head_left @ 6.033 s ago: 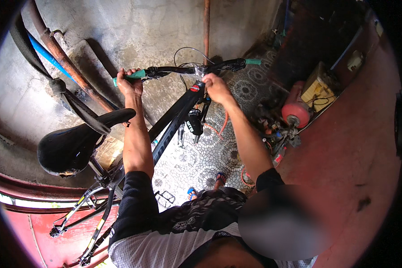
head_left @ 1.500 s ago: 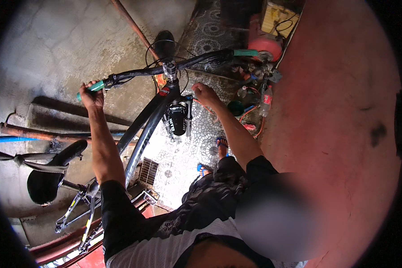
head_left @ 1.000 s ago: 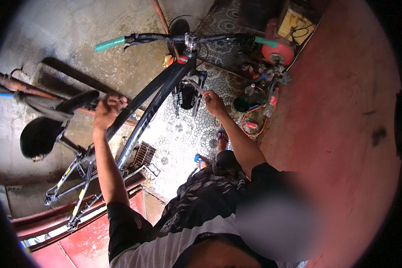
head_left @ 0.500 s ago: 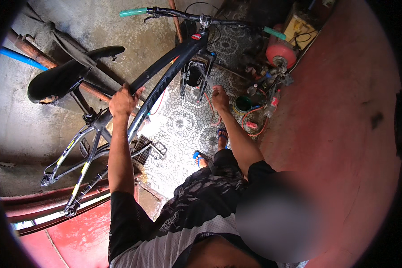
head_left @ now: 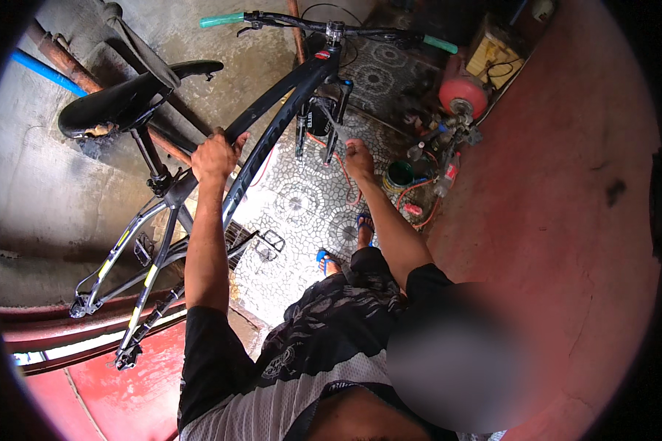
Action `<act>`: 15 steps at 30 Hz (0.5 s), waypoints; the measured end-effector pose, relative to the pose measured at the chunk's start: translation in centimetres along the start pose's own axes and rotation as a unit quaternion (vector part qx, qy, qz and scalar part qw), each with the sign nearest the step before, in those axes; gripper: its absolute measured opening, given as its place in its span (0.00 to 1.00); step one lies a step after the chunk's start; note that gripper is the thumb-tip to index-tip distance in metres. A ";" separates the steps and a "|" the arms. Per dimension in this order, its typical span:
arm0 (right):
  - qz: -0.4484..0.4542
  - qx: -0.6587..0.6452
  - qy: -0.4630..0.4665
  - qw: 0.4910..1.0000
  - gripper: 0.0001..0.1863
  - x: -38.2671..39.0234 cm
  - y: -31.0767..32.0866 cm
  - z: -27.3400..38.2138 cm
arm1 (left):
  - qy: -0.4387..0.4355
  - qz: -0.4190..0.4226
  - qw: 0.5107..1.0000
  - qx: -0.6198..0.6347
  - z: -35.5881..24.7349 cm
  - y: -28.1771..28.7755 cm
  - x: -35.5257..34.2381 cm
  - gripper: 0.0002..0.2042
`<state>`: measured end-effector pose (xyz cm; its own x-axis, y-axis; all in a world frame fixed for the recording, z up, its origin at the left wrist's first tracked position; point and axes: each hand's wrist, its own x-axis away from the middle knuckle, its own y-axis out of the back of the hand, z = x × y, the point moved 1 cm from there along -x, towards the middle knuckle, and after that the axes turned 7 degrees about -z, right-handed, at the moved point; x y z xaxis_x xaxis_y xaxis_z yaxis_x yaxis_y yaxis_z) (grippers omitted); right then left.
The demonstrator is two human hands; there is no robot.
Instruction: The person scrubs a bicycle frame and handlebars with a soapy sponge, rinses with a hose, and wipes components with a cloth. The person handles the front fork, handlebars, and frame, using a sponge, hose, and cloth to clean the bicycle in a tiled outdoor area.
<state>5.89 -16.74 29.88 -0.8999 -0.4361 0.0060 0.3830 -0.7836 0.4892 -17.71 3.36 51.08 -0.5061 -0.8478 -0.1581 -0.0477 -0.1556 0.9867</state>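
A dark bicycle frame (head_left: 268, 143) without wheels stands at an angle before me, its black saddle (head_left: 121, 106) at the left and its handlebar (head_left: 375, 33) with green grips at the far side. Around the frame's top tube, near the seat end, my left hand (head_left: 217, 156) is closed. My right hand (head_left: 358, 158) is closed beside the fork (head_left: 340, 121). A thin pale grey streak or strip runs from its fingers toward the fork; what it is, I cannot make out.
A red tank (head_left: 463, 95) with clutter around it stands against the red wall (head_left: 544, 220) at the right. A green-rimmed bucket (head_left: 400, 173), an orange hose (head_left: 351, 184) and a plastic bottle (head_left: 449, 170) are on the patterned tile floor (head_left: 301, 198). A rusty pipe (head_left: 73, 62) crosses at the left.
The bicycle's saddle and rear end have shifted slightly right and downward in view, with my left hand still on the tube. My right hand has moved slightly left, close to the fork.
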 end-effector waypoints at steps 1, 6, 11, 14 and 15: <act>0.009 0.003 -0.010 1.000 0.15 0.0 -0.5 0.3 | 0.001 0.001 1.000 0.003 0.2 -0.2 -0.1 0.40; 0.034 0.025 -0.001 0.999 0.14 -0.2 -2.4 1.9 | 0.012 0.000 1.000 0.001 0.9 -0.8 -0.5 0.40; 0.078 0.044 0.001 0.996 0.14 -0.8 -3.5 3.2 | 0.026 0.003 1.000 -0.002 1.4 -1.4 -0.9 0.39; 0.070 0.067 -0.030 0.995 0.14 -1.3 -4.0 3.7 | 0.029 0.001 1.000 -0.006 1.7 -1.7 -1.1 0.40; 0.066 0.056 -0.026 0.996 0.14 -1.4 -4.1 3.7 | 0.030 0.002 1.000 -0.006 1.7 -1.7 -1.1 0.40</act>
<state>4.82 -11.28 31.15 -0.8543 -0.5057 0.1201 0.4752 -0.6662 0.5748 -18.53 5.44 49.61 -0.4528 -0.8776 -0.1572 -0.0349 -0.1588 0.9867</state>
